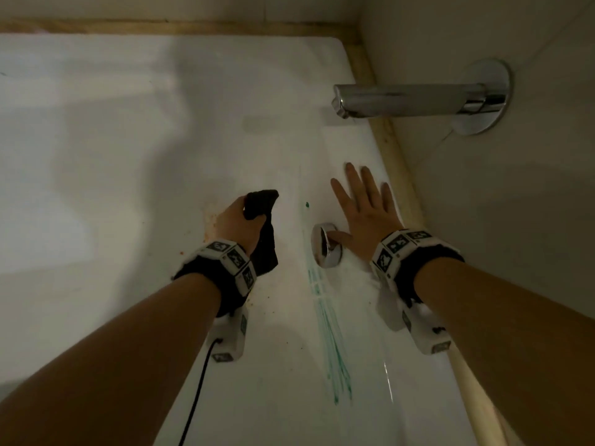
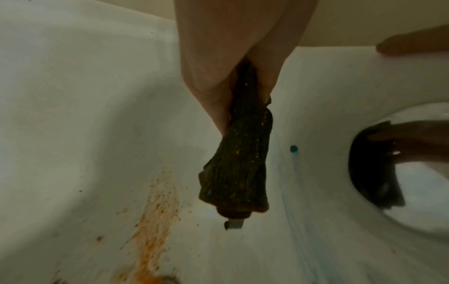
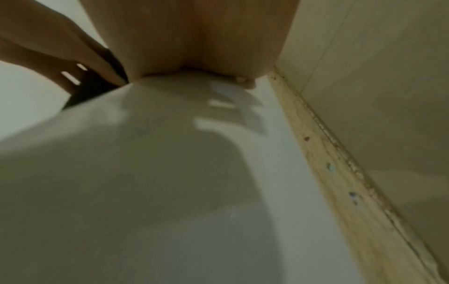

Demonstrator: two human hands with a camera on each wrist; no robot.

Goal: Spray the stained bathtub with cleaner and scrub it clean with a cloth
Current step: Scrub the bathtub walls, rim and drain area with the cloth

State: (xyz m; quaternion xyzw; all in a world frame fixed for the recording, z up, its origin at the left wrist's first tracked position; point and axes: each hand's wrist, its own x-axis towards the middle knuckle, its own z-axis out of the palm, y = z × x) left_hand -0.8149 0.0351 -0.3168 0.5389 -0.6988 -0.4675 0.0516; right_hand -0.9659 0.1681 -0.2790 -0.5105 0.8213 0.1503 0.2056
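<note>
White enamel fills most of the head view: the bathtub (image 1: 135, 130) is seen from above, bordered by a yellowed sealant strip (image 1: 396, 162) where it meets the tiled wall (image 1: 515, 220). Inside the tub, an orange-brown stain (image 2: 155, 217) with scattered specks is spread over the floor just beside the left hand, and green streaks (image 1: 331, 342) run down the sloped side below a round chrome overflow knob (image 1: 325, 245), with a single green dot (image 1: 306, 204) above them. A chrome spout (image 1: 409, 99) projects from a round wall plate over the far end of the tub.

The right hand (image 1: 367, 210) is laid flat on the tub's rim, fingers straight and spread, nothing being held; its thumb is set against the chrome knob. The left hand (image 1: 238, 223) is curled around a dark cloth (image 1: 262, 226), which is bunched in the fist, with one end poking out above the fingers and the rest hanging down past the wrist. In the left wrist view the cloth is shown as a ribbed knit flecked with orange, with a small pale tag (image 2: 234, 224) at its lower end; no writing can be read on it. Black-and-white patterned marker bands (image 1: 230, 262) are worn on both wrists. No brand or label is legible anywhere.
</note>
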